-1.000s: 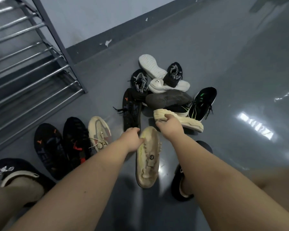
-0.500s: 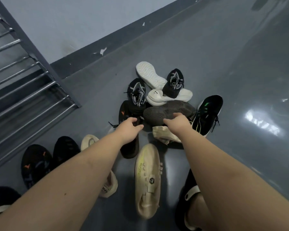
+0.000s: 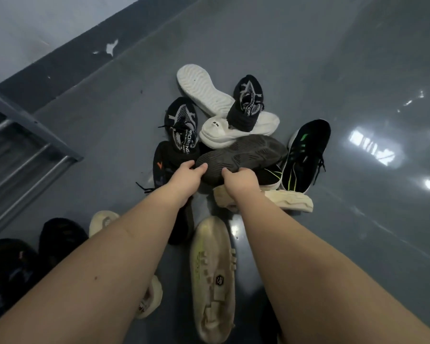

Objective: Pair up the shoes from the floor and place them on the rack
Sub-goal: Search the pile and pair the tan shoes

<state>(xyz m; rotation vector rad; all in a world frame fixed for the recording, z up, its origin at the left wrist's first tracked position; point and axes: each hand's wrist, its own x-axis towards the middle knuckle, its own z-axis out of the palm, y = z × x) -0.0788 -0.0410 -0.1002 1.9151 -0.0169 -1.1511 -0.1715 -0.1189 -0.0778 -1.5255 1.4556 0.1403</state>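
Observation:
A heap of shoes lies on the grey floor. On top, a dark shoe with its grey sole (image 3: 243, 155) turned up. My right hand (image 3: 241, 182) grips the near end of that sole, fingers curled over its edge. My left hand (image 3: 188, 178) touches the same end from the left with extended fingers. Under them lie a cream shoe on its side (image 3: 288, 201), a black shoe with an orange mark (image 3: 163, 167) and a black shoe with green stripes (image 3: 305, 155). A cream shoe, sole up (image 3: 212, 276), lies between my forearms.
Two white shoes (image 3: 201, 89) (image 3: 219, 134) and two black patterned sneakers (image 3: 183, 122) (image 3: 247, 103) sit at the heap's far side. Black shoes (image 3: 8, 271) and a cream shoe (image 3: 104, 219) line up at lower left. The metal rack (image 3: 23, 145) stands left, against the wall.
My right hand let go of the cream shoe and moved up onto the dark upturned sole. My left hand moved forward from the cream sole to the same shoe. The view shifted closer.

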